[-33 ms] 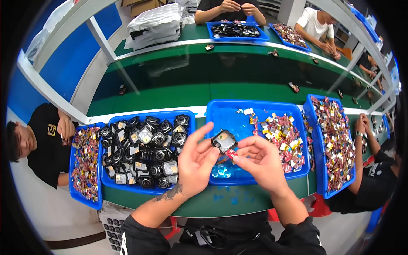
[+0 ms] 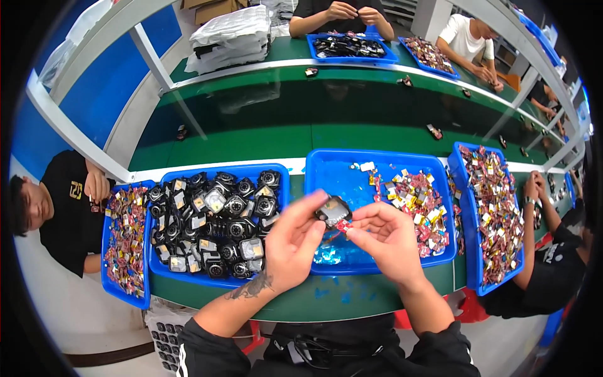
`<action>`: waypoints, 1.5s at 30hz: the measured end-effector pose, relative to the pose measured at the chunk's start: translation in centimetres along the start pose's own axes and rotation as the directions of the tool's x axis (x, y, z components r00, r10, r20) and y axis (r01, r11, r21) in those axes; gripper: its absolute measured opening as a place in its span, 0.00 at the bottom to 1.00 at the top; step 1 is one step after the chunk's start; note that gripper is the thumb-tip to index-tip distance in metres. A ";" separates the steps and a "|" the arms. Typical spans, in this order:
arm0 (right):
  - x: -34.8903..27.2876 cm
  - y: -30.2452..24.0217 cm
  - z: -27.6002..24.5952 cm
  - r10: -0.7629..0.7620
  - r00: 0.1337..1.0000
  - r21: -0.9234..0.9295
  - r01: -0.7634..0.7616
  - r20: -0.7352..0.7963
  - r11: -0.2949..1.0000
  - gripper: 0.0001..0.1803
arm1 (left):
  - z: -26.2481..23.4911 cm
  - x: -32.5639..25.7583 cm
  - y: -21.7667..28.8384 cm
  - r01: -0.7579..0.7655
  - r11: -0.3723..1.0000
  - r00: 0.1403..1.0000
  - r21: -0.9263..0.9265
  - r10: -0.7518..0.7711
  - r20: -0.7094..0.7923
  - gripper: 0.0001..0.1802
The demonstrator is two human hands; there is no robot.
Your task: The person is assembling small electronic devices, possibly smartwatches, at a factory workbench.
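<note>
In front of me, a black square watch case (image 2: 335, 212) with a pale inner face is held by my left hand (image 2: 289, 242), whose thumb lies at the case's lower edge; its upper fingers are blurred. My right hand (image 2: 391, 244) pinches a small red part (image 2: 343, 225) with thumb and index finger, against the lower right of the case. Whether that part is attached to the case cannot be made out. Both hands hover over a blue tray (image 2: 323, 162) with a heap of small red, yellow and silver parts (image 2: 422, 217) in its right half.
To the left stands a blue tray (image 2: 284, 182) piled with black watch cases (image 2: 220, 220). Narrower parts trays flank it on the left (image 2: 146, 301) and on the right (image 2: 472, 279). Co-workers sit on both sides and across the green conveyor (image 2: 251, 135). A white metal frame (image 2: 151, 53) rises around it.
The watch case and the red part have shifted slightly to the right. My left index finger has moved toward the case and is now smeared by motion.
</note>
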State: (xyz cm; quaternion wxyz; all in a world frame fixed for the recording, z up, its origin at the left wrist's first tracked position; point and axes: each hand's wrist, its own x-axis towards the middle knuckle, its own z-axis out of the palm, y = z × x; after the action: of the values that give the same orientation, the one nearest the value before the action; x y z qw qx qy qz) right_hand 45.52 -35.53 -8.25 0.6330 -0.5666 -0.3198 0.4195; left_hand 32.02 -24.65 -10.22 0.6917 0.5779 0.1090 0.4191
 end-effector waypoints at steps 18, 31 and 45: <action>-1.1 -1.7 -1.1 -0.284 0.956 -0.481 0.286 0.078 0.829 0.08 | -1.6 0.8 1.3 -0.340 0.769 0.912 0.541 0.130 0.388 0.15; -1.3 0.8 0.4 -0.171 0.981 -0.194 0.151 -0.091 0.969 0.13 | -1.9 1.1 1.6 0.286 0.845 0.830 0.452 -0.454 0.323 0.15; -0.6 1.8 1.3 -0.268 0.935 -0.271 0.202 -0.233 0.941 0.18 | -1.3 0.2 0.0 0.313 0.947 0.926 0.072 -0.321 0.199 0.20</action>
State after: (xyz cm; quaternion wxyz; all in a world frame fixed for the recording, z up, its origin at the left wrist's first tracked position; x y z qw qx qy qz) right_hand 43.81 -35.52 -9.76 0.6418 -0.6483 -0.3467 0.2180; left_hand 31.37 -23.60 -10.52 0.7464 0.6069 0.1360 0.2369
